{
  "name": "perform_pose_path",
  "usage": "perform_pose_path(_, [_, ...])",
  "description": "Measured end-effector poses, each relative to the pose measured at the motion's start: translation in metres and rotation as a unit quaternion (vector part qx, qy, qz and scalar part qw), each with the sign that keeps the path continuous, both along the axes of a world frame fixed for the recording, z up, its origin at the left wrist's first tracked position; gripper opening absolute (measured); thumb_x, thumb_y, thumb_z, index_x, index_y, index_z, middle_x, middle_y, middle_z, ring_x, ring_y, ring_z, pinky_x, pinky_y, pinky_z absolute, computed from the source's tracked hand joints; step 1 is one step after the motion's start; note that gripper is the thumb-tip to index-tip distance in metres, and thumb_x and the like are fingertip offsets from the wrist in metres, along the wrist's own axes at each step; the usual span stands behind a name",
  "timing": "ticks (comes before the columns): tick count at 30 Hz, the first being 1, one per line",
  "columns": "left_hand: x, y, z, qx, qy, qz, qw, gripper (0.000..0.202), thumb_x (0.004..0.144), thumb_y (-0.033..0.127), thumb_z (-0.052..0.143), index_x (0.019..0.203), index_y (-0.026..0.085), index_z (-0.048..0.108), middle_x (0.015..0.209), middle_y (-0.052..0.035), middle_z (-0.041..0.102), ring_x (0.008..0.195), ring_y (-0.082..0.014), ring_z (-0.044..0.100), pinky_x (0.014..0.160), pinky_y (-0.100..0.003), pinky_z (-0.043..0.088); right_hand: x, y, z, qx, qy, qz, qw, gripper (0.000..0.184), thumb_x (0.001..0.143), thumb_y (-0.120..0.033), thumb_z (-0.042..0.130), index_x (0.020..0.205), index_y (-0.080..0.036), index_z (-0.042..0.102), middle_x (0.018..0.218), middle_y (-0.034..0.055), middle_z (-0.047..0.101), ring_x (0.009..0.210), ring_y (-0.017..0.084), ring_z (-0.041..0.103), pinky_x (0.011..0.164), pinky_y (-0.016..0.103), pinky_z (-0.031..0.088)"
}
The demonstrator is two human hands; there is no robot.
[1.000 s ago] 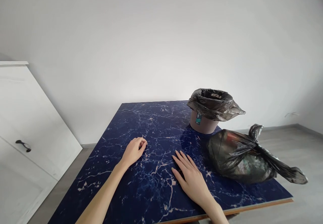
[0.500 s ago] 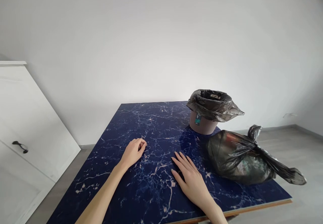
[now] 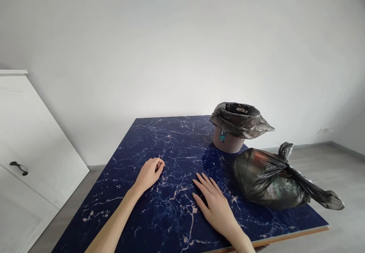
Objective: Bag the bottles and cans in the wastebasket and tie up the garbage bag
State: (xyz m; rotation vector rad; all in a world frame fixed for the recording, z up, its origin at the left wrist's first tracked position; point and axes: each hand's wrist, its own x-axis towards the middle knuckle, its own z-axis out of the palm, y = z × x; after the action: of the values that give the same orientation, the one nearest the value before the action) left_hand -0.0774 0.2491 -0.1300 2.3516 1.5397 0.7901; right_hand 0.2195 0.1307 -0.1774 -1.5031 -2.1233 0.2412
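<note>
My left hand (image 3: 149, 173) rests on the dark blue marbled table (image 3: 168, 139), its fingers curled in with nothing visible in them. Flat on the same surface lies my right hand (image 3: 213, 203), fingers stretched out and slightly apart. To the right of it sits a full, knotted black garbage bag (image 3: 268, 181), with coloured contents showing through the thin plastic. Behind that bag stands a pinkish-brown bin (image 3: 228, 143) with a teal label. A black liner (image 3: 242, 122) is folded over the bin's rim. Neither hand touches the bag or the bin.
A white cabinet (image 3: 34, 150) with a dark handle stands on the left. The white wall (image 3: 142, 55) rises behind the table. Grey floor (image 3: 319, 165) shows to the right, and the tied bag's ends reach past the table's right edge.
The view has shifted very slightly. Both hands, the bag and the bin stay in place.
</note>
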Motion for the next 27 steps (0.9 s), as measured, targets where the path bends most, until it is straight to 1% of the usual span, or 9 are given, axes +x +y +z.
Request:
perform_pose_path(7, [-0.0007,-0.0004,0.0003,0.0,0.002,-0.004,1.0,0.038,0.108,0.053,0.044,0.099,0.026,0.069,0.085,-0.0063,0.073,0.087,-0.0293,0.069,0.088,-0.043,0.053,0.0006,-0.0002,-0.0007,0.014,0.013,0.0,1.0,0.052,0.114,-0.046,0.045,0.159,-0.024,0.06,0.171,0.004,0.047,0.161,0.032,0.041,0.132,0.06,0.038])
perform_pose_path(13, [-0.0017,0.0011,-0.0017,-0.001,0.002,-0.005,1.0,0.04,0.108,0.054,0.044,0.099,0.026,0.07,0.087,-0.0067,0.074,0.088,-0.0293,0.07,0.086,-0.043,0.054,0.0005,-0.0003,-0.0007,0.002,0.023,-0.001,1.0,0.053,0.114,-0.05,0.045,0.161,-0.027,0.058,0.172,0.0024,0.046,0.162,0.032,0.04,0.132,0.059,0.039])
perform_pose_path(23, [-0.0013,0.0005,-0.0007,0.005,0.001,-0.005,1.0,0.04,0.107,0.055,0.045,0.096,0.026,0.07,0.086,-0.0065,0.074,0.085,-0.0284,0.069,0.085,-0.042,0.054,0.0005,-0.0001,-0.0005,-0.007,0.02,-0.005,1.0,0.054,0.114,-0.05,0.044,0.161,-0.028,0.058,0.172,0.0015,0.045,0.162,0.031,0.039,0.133,0.059,0.037])
perform_pose_path(27, [-0.0007,0.0,0.0002,0.004,0.003,-0.004,1.0,0.041,0.107,0.056,0.044,0.098,0.026,0.071,0.087,-0.0073,0.074,0.087,-0.0291,0.069,0.085,-0.042,0.055,0.0008,-0.0002,-0.0012,0.007,0.024,-0.005,1.0,0.052,0.114,-0.05,0.046,0.16,-0.028,0.06,0.171,0.0023,0.047,0.161,0.031,0.041,0.132,0.058,0.038])
